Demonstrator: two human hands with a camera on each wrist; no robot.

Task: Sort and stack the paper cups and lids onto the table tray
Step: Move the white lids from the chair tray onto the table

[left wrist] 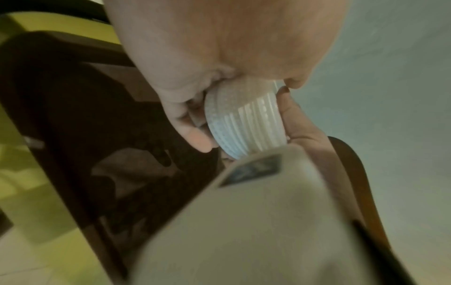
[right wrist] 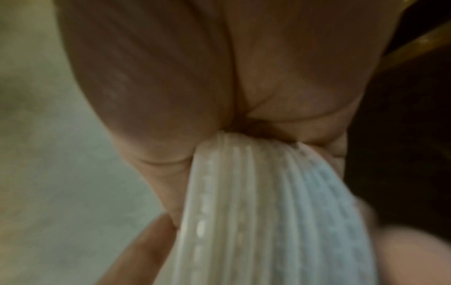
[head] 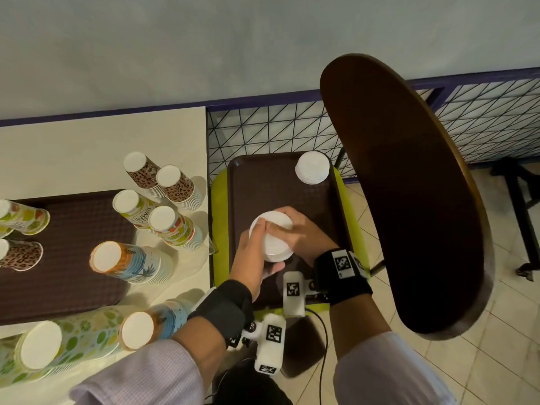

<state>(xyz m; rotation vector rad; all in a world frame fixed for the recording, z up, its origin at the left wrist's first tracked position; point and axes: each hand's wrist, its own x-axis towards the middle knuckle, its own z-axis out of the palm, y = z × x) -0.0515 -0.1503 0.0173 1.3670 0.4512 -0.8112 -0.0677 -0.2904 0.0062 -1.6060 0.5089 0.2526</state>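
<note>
White plastic lids [head: 273, 239], nested in a stack, sat clasped between both my hands above the brown tray [head: 263, 176] on the green chair seat. My left hand [head: 253, 260] curled round the near side; my right hand [head: 301, 232] wrapped the far side. To do this step well, I judged that even pressure on opposite rims would square the stack before transfer to the tray on the counter [head: 87, 147], where cup stacks [head: 163, 226] stood.

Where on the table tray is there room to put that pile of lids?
Table tray: its bare middle and near end, between the cup stacks. Crowded along its left edge and right side. Both hands hold the lid stack.
</note>
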